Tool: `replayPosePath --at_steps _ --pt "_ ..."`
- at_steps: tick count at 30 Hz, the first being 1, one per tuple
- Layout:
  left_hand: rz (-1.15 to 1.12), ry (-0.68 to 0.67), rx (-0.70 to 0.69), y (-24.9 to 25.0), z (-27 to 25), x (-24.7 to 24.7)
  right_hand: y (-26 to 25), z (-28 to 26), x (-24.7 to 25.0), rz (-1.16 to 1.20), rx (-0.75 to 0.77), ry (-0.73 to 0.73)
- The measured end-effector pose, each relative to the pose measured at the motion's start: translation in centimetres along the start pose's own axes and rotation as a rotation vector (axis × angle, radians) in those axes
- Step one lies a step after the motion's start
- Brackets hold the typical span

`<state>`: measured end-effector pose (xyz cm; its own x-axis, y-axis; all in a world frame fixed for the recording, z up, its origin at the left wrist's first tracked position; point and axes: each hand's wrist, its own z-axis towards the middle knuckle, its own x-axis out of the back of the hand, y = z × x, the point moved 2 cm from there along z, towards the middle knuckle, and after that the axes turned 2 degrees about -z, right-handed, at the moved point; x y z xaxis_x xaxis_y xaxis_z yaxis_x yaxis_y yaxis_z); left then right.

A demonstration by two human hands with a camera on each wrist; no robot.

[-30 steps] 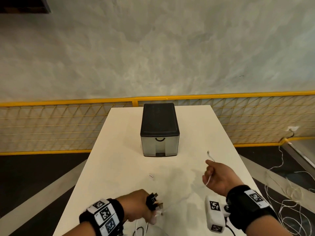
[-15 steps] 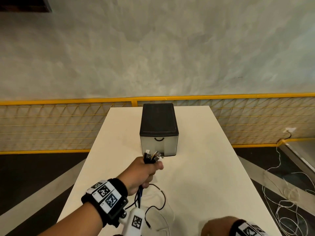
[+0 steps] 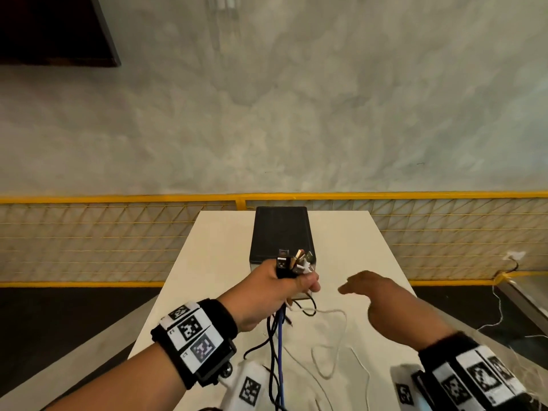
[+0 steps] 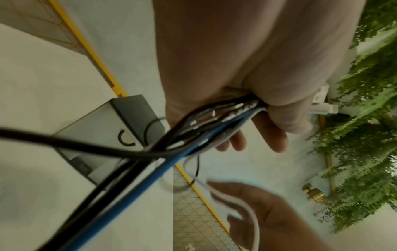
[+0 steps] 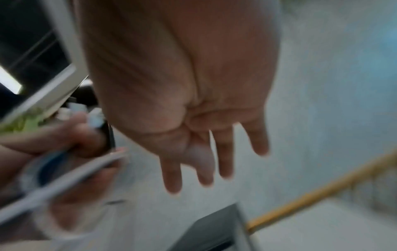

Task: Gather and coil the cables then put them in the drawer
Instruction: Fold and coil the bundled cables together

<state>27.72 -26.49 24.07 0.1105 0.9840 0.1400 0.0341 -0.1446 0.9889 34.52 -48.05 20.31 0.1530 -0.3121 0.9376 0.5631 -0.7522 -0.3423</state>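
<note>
Your left hand [image 3: 268, 295] grips the cables [image 3: 280, 336] mid-frame, plugs up, before the drawer box [image 3: 281, 232] on the white bench [image 3: 213, 262]. Your right hand [image 3: 376, 295] hovers beside it, fingers spread and holding nothing. Behind run a yellow mesh fence [image 3: 118, 235] and grey wall [image 3: 296, 114].

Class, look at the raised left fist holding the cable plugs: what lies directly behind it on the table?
Behind the left hand and its cables stands the black-topped drawer box on the table. Its top shows; the fist covers most of its front here, so whether the drawer is open cannot be told.
</note>
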Motion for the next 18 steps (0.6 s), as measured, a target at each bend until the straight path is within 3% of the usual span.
replayPosePath --at_steps 2,4,7,10,14,18 --pt "0.019 -0.038 -0.005 0.1 -0.1 0.2 0.5 -0.2 1.4 0.123 -0.064 0.126" --pt "0.037 -0.042 -0.026 0.1 -0.1 0.0 -1.9 -0.2 2.4 0.468 0.004 0.189" --pt "-0.005 0.048 -0.071 0.3 0.3 -0.1 -7.2 -0.6 1.9 1.027 0.145 0.007" --pt "0.002 0.107 -0.124 1.0 0.6 0.2 -9.3 -0.1 0.3 1.097 0.158 0.038" --pt "0.014 0.163 -0.094 0.6 0.9 0.5 -10.1 1.2 -0.7 1.232 0.091 0.071" --pt "0.021 0.184 -0.065 0.3 1.1 0.6 -11.1 1.5 -1.9 1.202 0.136 -0.055"
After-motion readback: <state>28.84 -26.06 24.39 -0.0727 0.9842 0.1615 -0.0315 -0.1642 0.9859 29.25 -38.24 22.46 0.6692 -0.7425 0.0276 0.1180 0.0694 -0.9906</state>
